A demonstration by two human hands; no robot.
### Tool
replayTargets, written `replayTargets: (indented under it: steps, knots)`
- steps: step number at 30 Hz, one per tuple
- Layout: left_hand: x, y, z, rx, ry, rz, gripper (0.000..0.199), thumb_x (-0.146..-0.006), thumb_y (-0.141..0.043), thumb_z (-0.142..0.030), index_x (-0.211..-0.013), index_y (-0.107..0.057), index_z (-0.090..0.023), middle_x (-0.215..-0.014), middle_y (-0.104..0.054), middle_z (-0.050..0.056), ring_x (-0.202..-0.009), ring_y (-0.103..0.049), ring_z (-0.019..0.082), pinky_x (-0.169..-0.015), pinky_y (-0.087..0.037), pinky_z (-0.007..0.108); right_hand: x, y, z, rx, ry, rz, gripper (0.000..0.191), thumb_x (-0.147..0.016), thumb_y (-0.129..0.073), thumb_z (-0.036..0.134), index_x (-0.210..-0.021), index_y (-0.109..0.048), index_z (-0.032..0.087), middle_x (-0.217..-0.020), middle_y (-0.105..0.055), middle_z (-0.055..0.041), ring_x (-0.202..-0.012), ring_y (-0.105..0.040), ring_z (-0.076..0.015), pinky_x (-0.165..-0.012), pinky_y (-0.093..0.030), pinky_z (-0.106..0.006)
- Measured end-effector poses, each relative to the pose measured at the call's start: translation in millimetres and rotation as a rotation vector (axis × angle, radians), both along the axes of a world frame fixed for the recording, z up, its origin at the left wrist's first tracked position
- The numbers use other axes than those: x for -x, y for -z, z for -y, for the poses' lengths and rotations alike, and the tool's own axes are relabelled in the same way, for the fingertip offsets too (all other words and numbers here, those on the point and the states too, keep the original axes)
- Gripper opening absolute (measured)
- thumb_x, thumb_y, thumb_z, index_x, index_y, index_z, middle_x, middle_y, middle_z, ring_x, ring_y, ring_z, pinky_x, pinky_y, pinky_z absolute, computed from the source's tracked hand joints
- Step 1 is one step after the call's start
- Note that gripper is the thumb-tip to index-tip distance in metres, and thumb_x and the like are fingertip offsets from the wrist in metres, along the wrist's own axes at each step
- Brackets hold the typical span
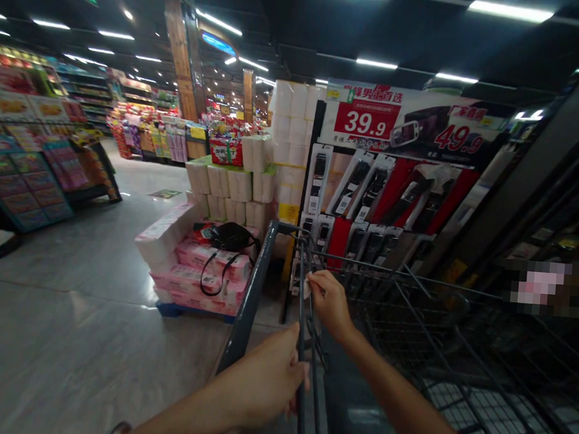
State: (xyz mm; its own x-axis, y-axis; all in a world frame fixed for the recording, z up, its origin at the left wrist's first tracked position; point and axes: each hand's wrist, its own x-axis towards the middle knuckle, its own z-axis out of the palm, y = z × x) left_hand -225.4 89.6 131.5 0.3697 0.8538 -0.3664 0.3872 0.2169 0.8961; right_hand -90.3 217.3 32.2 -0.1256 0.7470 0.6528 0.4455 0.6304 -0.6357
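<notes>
1. Several display stands (pixel 21 186) of colourful packages stand at the far left, on a shiny grey floor (pixel 84 334).
2. Right of them, a stack of pale packs (pixel 229 184) rises behind pink packs (pixel 179 282), which sit on a blue pallet (pixel 169 309). A black bag (pixel 232 237) lies on the pink packs, its strap looping down their front.
3. Next comes the shopping cart (pixel 369 407), near and filling the middle and right; its thick grey handle (pixel 244 314) slants along its left side.
4. The left hand (pixel 277 376) is at a thin dark bar of the cart, right of the handle, with fingers curled in; I cannot tell whether it grips the bar.
5. Farther along and slightly right, the right hand (pixel 330 304) has thumb and forefinger pinched together on a small whitish scrap (pixel 307 286), at the same bar.
6. Beyond the cart, a rack holds dark straps in packs (pixel 317 179) under a sign (pixel 412 123) reading 39.9 and 49.9.
7. At the near right spreads the cart's wire basket (pixel 410 290).
</notes>
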Motion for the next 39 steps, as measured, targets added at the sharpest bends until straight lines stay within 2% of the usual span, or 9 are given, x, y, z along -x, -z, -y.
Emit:
replayTargets:
  steps: [6, 11, 19, 25, 30, 33, 35, 39]
  knots:
    - [-3.6, -1.4, -1.0, 0.004, -0.026, -0.069, 0.027, -0.077, -0.04, -0.013, -0.101, -0.053, -0.014, -0.059, -0.056, -0.004, -0.047, -0.051, 0.01, -0.046, -0.041, 0.02, -6.7, -5.3, 42.2, 0.073, -0.071, -0.076, 0.022, -0.085, -0.051, 0.013, -0.087, -0.072, 0.019, -0.085, -0.066, -0.0055, -0.083, -0.063, -0.0163, -0.075, -0.049, -0.027]
    - [-1.7, 4.1, -1.9, -0.024, -0.009, -0.079, 0.031, -0.079, -0.041, -0.016, -0.109, -0.048, -0.014, -0.061, -0.058, -0.004, -0.044, -0.05, 0.009, -0.044, -0.041, 0.02, -13.9, -10.5, 75.0, 0.18, -0.104, -0.149, 0.02, -0.081, -0.055, 0.013, -0.086, -0.073, 0.02, -0.084, -0.068, -0.0051, -0.081, -0.063, -0.0161, -0.073, -0.05, -0.027]
    - [4.8, 12.2, -3.6, -0.066, 0.04, -0.016, 0.024, -0.078, -0.048, -0.025, -0.099, -0.049, -0.014, -0.063, -0.06, -0.004, -0.045, -0.053, 0.008, -0.046, -0.042, 0.019, -21.0, -16.8, 125.6, 0.376, -0.165, -0.194, 0.015, -0.08, -0.057, 0.014, -0.081, -0.071, 0.019, -0.082, -0.062, -0.0034, -0.078, -0.06, -0.0146, -0.067, -0.047, -0.024]
    - [4.3, 4.8, -0.7, 0.018, 0.042, 0.084, 0.037, -0.072, -0.058, -0.025, -0.106, -0.051, -0.013, -0.061, -0.057, -0.007, -0.049, -0.052, 0.007, -0.048, -0.041, 0.019, -30.2, -27.9, 163.9, 0.483, -0.286, -0.126, 0.013, -0.081, -0.056, 0.014, -0.083, -0.068, 0.018, -0.085, -0.06, -0.0039, -0.081, -0.059, -0.015, -0.07, -0.046, -0.025]
    - [1.5, -3.9, 3.6, 0.063, 0.065, 0.132, 0.036, -0.069, -0.062, -0.022, -0.103, -0.052, -0.014, -0.062, -0.054, -0.007, -0.052, -0.052, 0.007, -0.05, -0.042, 0.018, -42.4, -37.4, 184.3, 0.433, -0.404, -0.039, 0.027, -0.078, -0.055, 0.011, -0.1, -0.068, 0.019, -0.092, -0.059, -0.0065, -0.085, -0.059, -0.0159, -0.073, -0.049, -0.026]
    - [2.2, -2.3, 4.5, 0.046, 0.059, 0.119, 0.036, -0.07, -0.061, -0.022, -0.103, -0.052, -0.014, -0.065, -0.054, -0.006, -0.054, -0.053, 0.007, -0.049, -0.042, 0.018, -49.0, -39.0, 190.7, 0.375, -0.464, 0.046, 0.042, -0.075, -0.057, 0.009, -0.113, -0.065, 0.023, -0.109, -0.058, -0.01, -0.096, -0.06, -0.0181, -0.079, -0.05, -0.027]
    - [3.2, -0.3, 4.3, 0.034, 0.055, 0.097, 0.037, -0.07, -0.06, -0.022, -0.105, -0.052, -0.015, -0.066, -0.054, -0.006, -0.054, -0.053, 0.008, -0.05, -0.043, 0.019, -51.0, -35.6, 194.9, 0.39, -0.486, 0.103, 0.048, -0.075, -0.058, 0.009, -0.118, -0.062, 0.028, -0.116, -0.057, -0.0092, -0.096, -0.061, -0.0174, -0.08, -0.05, -0.025]
    - [3.8, 0.8, 3.6, 0.029, 0.061, 0.085, 0.039, -0.071, -0.058, -0.022, -0.108, -0.051, -0.014, -0.069, -0.056, -0.004, -0.055, -0.054, 0.009, -0.05, -0.044, 0.02, -49.8, -18.8, 204.3, 0.434, -0.459, 0.137, 0.044, -0.085, -0.051, 0.015, -0.124, -0.058, 0.034, -0.108, -0.062, -0.0065, -0.081, -0.062, -0.0128, -0.067, -0.049, -0.018]
